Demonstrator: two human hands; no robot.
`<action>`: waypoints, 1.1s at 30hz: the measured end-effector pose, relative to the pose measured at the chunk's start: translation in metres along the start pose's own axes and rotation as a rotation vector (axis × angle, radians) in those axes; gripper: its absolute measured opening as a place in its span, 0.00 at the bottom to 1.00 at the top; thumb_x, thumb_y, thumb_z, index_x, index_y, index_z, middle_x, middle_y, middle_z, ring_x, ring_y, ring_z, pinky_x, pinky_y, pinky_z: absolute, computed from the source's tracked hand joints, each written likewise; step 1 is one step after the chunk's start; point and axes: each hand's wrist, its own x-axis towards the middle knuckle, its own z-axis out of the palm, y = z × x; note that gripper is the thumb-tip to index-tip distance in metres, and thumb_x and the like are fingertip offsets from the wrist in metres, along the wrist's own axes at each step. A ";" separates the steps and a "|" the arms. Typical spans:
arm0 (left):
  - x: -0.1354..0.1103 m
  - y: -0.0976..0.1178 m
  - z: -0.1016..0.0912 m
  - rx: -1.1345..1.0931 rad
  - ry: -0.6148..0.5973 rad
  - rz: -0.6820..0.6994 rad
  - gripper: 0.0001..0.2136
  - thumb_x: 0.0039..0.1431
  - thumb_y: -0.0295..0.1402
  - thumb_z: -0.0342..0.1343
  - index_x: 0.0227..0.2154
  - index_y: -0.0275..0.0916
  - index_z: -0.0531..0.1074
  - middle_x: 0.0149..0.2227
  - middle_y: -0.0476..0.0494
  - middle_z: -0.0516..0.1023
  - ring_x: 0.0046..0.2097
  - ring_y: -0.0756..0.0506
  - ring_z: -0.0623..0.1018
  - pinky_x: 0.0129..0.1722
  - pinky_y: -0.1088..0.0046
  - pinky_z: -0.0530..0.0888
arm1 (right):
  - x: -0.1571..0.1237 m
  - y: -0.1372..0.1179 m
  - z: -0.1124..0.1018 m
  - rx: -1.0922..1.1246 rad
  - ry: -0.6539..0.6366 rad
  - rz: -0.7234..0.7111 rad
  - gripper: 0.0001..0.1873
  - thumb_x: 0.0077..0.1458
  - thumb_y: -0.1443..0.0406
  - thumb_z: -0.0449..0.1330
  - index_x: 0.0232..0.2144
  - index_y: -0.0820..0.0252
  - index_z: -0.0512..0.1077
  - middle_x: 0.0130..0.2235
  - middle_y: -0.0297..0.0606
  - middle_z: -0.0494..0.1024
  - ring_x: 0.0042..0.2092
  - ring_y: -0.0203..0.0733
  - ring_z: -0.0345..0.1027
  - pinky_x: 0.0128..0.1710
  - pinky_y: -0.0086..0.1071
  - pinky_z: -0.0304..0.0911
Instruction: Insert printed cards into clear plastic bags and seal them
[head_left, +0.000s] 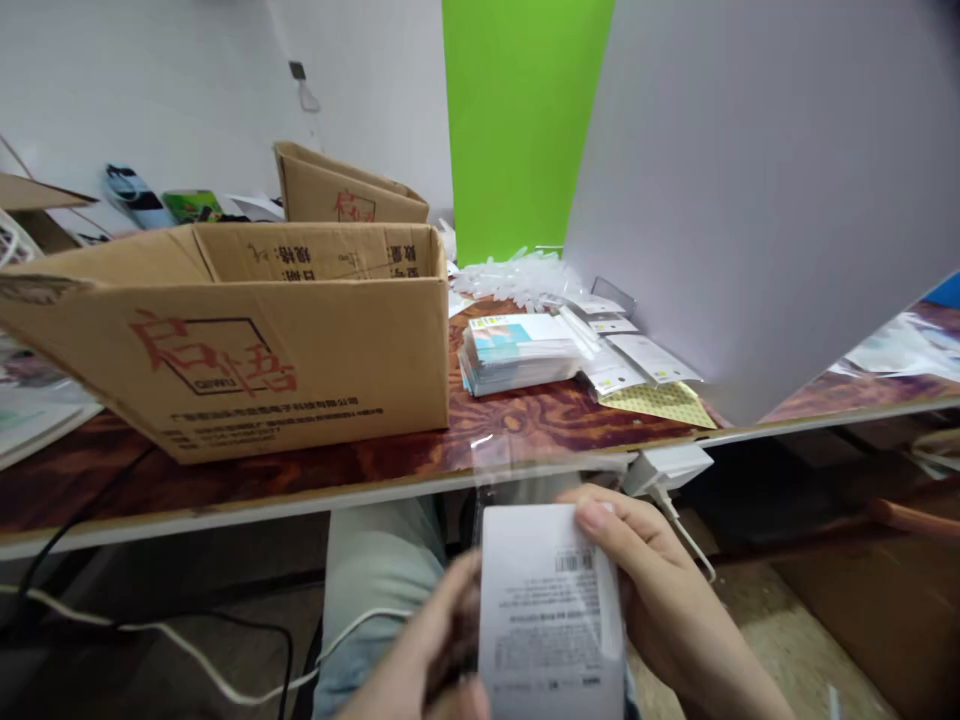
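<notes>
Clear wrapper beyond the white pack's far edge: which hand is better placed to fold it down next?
Probably the right hand: its thumb lies at the far right corner of the white pack, near the clear wrapper. The left hand, blurred, sits mostly lower along the pack's left side.

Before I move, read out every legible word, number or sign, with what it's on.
"启悟", red, on the front cardboard box.
"QIWU", black, same box.
"规格" and "数量", apparently, upside down on its inner panel.
"启", red, on the rear box; next character unclear.
Too small or blurred to read surely: the front cardboard box's lower lines, the white packet's print, the packet stack's print.
</notes>
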 end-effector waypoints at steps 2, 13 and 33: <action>0.002 0.012 -0.008 -0.008 0.066 0.009 0.29 0.50 0.58 0.58 0.51 0.46 0.72 0.53 0.39 0.78 0.55 0.36 0.75 0.52 0.61 0.72 | -0.003 0.004 0.001 -0.016 -0.050 0.036 0.17 0.50 0.51 0.66 0.26 0.60 0.76 0.23 0.29 0.64 0.24 0.26 0.53 0.22 0.19 0.49; 0.006 0.014 -0.014 0.143 0.234 0.033 0.08 0.59 0.40 0.59 0.37 0.42 0.76 0.25 0.54 0.79 0.28 0.53 0.76 0.28 0.81 0.73 | -0.011 0.019 -0.004 -0.008 0.031 0.127 0.13 0.47 0.55 0.70 0.33 0.54 0.79 0.25 0.33 0.74 0.25 0.30 0.64 0.23 0.22 0.57; 0.000 0.022 -0.029 0.294 0.022 0.087 0.10 0.64 0.35 0.53 0.36 0.53 0.80 0.29 0.55 0.80 0.30 0.54 0.78 0.32 0.83 0.72 | -0.005 0.022 -0.027 -0.109 -0.253 -0.266 0.07 0.57 0.61 0.62 0.34 0.43 0.81 0.27 0.31 0.76 0.27 0.31 0.64 0.22 0.24 0.53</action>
